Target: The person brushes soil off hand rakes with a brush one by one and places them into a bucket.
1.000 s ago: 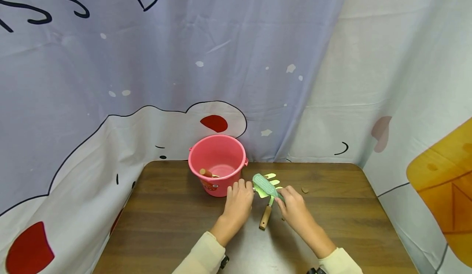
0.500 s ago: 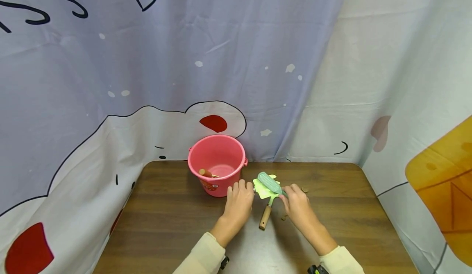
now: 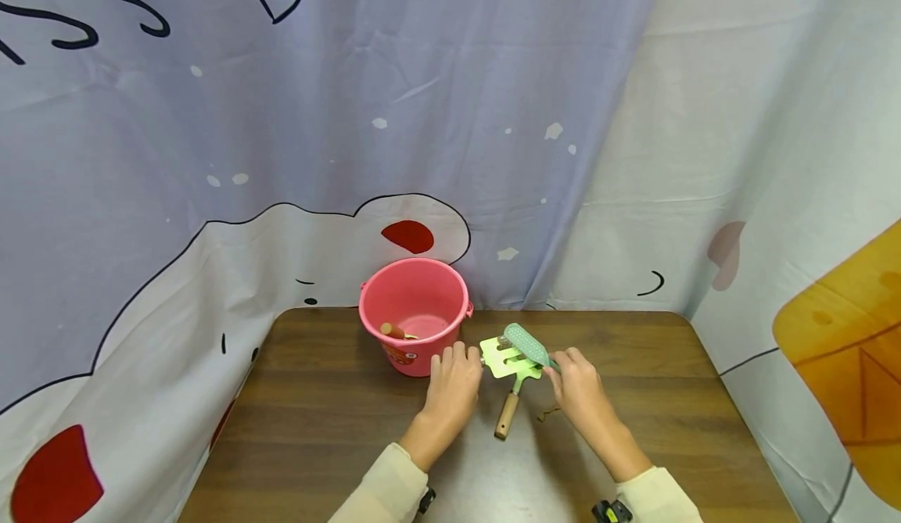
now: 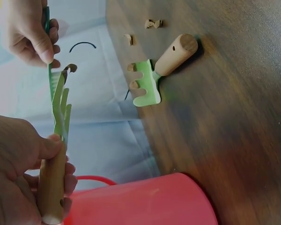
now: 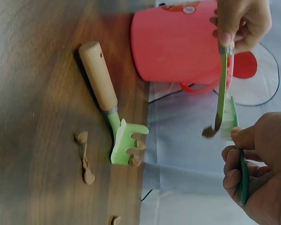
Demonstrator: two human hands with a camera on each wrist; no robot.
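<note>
My left hand (image 3: 453, 388) grips the wooden handle (image 4: 52, 185) of a small light-green garden rake (image 4: 61, 110), its tines raised above the table. My right hand (image 5: 262, 164) pinches the handle of a green brush (image 3: 526, 343). The white bristles (image 5: 229, 119) lie against the tine end of the held rake. A brown, clay-like clump (image 5: 209, 131) clings to the tips there. Below, a second green rake (image 5: 126, 143) with a wooden handle (image 3: 506, 416) lies on the table, brown lumps (image 5: 135, 161) at its tines.
A pink bucket (image 3: 415, 269) stands at the table's back, left of the hands, with a wooden-handled tool (image 3: 394, 330) inside. Brown scraps (image 5: 85, 157) lie on the wooden table (image 3: 324, 429). A printed curtain (image 3: 422, 77) hangs behind.
My right hand has drawn the brush to the right along the held rake towards its tips. The left hand has barely moved, though the rake's head appears tilted differently.
</note>
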